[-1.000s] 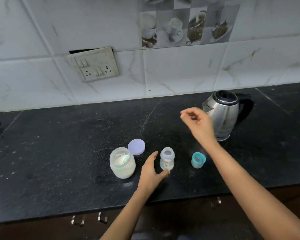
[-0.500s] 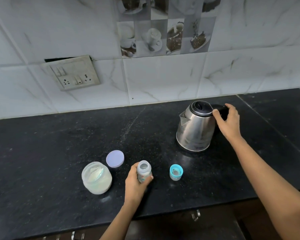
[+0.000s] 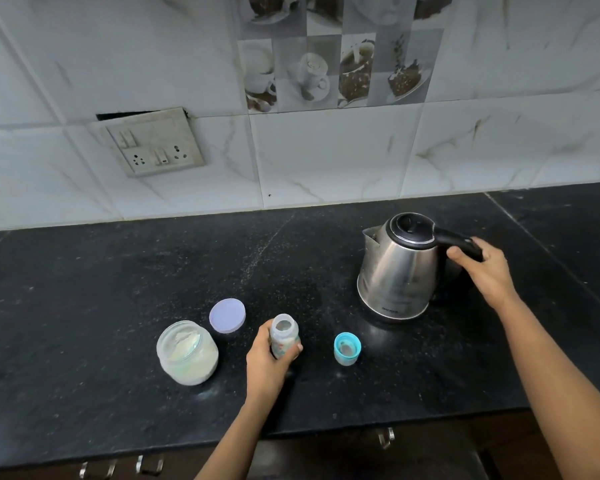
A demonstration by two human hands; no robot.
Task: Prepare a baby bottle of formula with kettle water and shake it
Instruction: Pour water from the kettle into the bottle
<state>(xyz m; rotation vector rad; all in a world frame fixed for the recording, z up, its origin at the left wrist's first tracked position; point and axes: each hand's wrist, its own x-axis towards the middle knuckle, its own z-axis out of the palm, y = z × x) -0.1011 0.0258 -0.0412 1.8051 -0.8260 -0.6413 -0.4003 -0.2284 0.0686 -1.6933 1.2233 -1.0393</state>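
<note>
Centrally, near the front of the bench [image 3: 118, 289], the open bottle [image 3: 284, 336] is held upright by the left hand [image 3: 267, 362], fingers [image 3: 262, 333] curled round it. A cap [image 3: 347, 348] is seen just right of it, a jar [image 3: 187, 353] and lid [image 3: 227, 315] left. The handle of the kettle [image 3: 399, 268] is gripped by the right hand [image 3: 485, 268].

Both forearms show bare along their whole visible length, slim and smooth. The left hand [image 3: 266, 362] and the right hand [image 3: 486, 272] are likewise bare to the fingertips.

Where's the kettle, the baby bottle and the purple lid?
kettle [image 3: 399, 271], head view, shiny metal side
baby bottle [image 3: 284, 332], head view, clear upper body
purple lid [image 3: 227, 315], head view, middle of its top
</note>
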